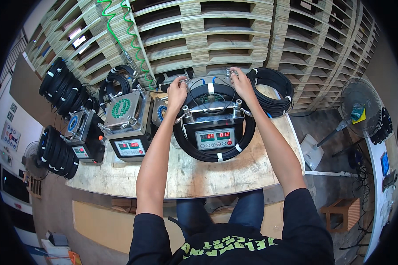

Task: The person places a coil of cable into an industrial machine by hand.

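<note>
Pallets [234,34] stand behind left hand [177,92] and right hand [242,84] at metal posts [228,74]; whether either grip is closed, I cannot tell.

Machine [214,134]: shiny metal. Coiled cable [199,155]: matt plastic. Tabletop [234,179]: scuffed wood. Pallets [193,27]: rough wood.

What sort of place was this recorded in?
Probably a small workshop or cable-assembly area: a wooden worktable carries several benchtop machines with red digital readouts, bundles of coiled black cable or tubing lie around, and stacked wooden pallets stand behind.
</note>
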Demonstrator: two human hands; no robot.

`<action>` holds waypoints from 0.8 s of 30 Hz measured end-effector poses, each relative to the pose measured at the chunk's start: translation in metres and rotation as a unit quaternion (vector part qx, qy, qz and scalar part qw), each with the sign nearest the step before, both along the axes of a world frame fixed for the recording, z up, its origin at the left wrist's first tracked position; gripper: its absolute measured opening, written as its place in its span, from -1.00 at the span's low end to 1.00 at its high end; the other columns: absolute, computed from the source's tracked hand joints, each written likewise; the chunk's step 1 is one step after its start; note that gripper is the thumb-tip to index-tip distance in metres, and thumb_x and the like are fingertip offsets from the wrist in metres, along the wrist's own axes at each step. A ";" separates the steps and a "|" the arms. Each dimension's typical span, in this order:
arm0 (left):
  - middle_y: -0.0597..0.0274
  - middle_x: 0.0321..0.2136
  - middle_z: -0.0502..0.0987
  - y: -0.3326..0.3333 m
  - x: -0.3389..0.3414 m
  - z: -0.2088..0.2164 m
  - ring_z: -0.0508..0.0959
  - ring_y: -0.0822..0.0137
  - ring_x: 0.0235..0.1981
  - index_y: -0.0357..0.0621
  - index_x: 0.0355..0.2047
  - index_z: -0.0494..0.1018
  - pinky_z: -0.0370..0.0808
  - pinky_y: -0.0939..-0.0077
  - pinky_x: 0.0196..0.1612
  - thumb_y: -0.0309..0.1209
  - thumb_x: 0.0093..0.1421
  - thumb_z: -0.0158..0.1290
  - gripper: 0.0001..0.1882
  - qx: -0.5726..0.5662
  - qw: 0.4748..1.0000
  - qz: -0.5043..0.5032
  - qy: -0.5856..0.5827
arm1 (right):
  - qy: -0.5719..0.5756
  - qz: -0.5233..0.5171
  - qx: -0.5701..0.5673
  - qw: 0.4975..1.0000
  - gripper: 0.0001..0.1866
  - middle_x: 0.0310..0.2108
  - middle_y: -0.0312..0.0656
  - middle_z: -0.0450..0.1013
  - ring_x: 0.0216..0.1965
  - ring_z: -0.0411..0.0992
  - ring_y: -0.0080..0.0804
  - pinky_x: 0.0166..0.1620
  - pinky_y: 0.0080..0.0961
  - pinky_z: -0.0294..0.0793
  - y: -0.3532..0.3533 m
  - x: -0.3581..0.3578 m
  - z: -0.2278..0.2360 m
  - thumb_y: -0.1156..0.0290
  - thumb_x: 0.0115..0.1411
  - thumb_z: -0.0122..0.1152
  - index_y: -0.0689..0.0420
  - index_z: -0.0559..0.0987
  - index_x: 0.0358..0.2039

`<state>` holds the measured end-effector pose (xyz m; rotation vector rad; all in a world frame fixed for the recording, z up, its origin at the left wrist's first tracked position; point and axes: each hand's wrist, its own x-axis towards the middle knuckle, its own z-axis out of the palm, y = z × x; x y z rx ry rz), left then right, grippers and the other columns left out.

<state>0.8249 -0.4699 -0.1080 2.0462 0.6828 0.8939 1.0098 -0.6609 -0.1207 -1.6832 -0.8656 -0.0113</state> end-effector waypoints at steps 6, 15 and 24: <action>0.15 -0.34 0.63 -0.012 -0.003 0.008 0.60 0.36 -0.32 -0.12 0.01 0.51 0.47 0.48 -0.22 -0.33 0.31 -0.08 -0.67 -0.040 0.998 -0.034 -0.020 | 0.013 -0.022 -0.037 0.999 -0.64 -0.26 0.07 0.54 -0.17 0.53 0.00 -0.07 -0.29 0.45 -0.003 0.001 0.002 0.25 0.35 -0.06 0.12 0.42 0.08; 0.22 -0.40 0.61 0.002 0.000 -0.003 0.54 0.42 -0.40 -0.12 -0.04 0.55 0.44 0.48 -0.29 -0.27 0.33 -0.11 -0.66 0.000 1.000 -0.019 -0.009 | -0.005 0.011 0.023 1.000 -0.67 -0.36 0.02 0.51 -0.32 0.52 -0.16 -0.19 -0.32 0.45 -0.001 -0.002 0.000 0.32 0.37 -0.08 0.10 0.41 0.09; 0.25 -0.34 0.59 -0.008 0.002 0.004 0.55 0.44 -0.28 -0.12 0.03 0.49 0.49 0.52 -0.24 -0.31 0.37 -0.14 -0.67 -0.046 0.995 -0.066 -0.058 | 0.003 0.053 0.045 0.998 -0.63 -0.40 -0.15 0.49 -0.39 0.46 -0.47 -0.30 -0.50 0.45 -0.005 0.008 -0.005 0.35 0.38 -0.13 0.04 0.38 0.17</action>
